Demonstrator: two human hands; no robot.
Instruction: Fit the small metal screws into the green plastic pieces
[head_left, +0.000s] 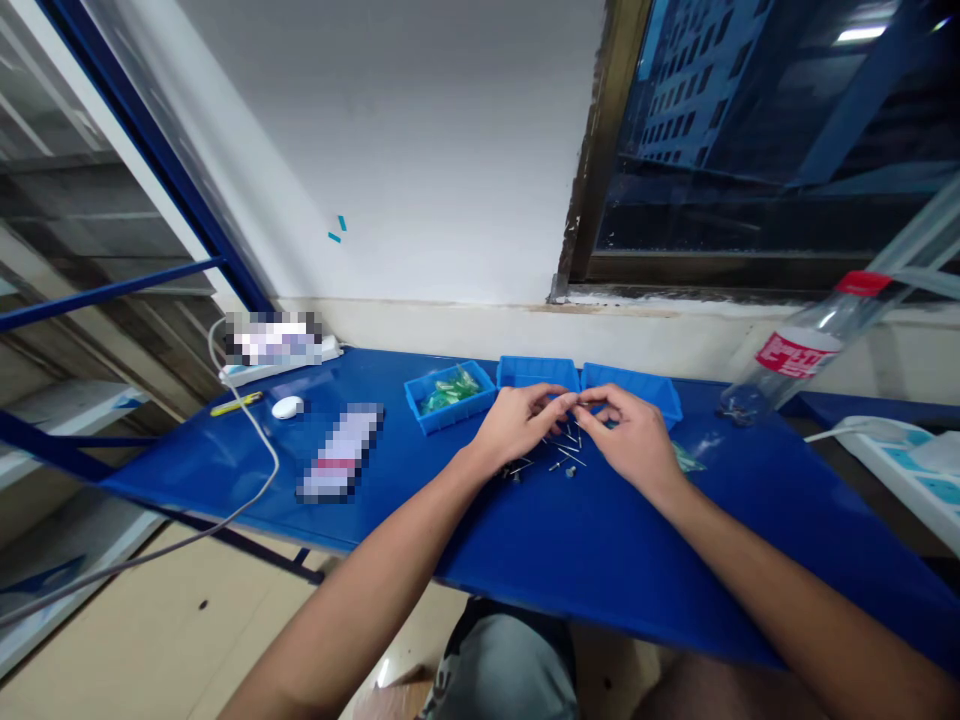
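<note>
My left hand point(523, 420) and my right hand point(624, 425) meet over the blue table, with thumbs and fingertips pinched close together. Whatever sits between the fingertips is too small to make out. Below them lie several thin metal rivets point(571, 457), loosely scattered on the table top. Just behind my hands stand two blue bins, the middle bin point(537, 372) and the right bin point(637, 385); my hands partly hide both. To the left, another blue bin point(450, 395) holds small green and clear packets point(448, 390).
The blue table point(465, 530) runs along the wall. At left are a yellow cutter point(236, 404), a round white object point(287, 408), a cable point(271, 470) and a blurred flat item point(343, 452). A plastic bottle point(795, 350) and a power strip point(900, 470) are at right. A packet point(686, 458) lies beside my right wrist.
</note>
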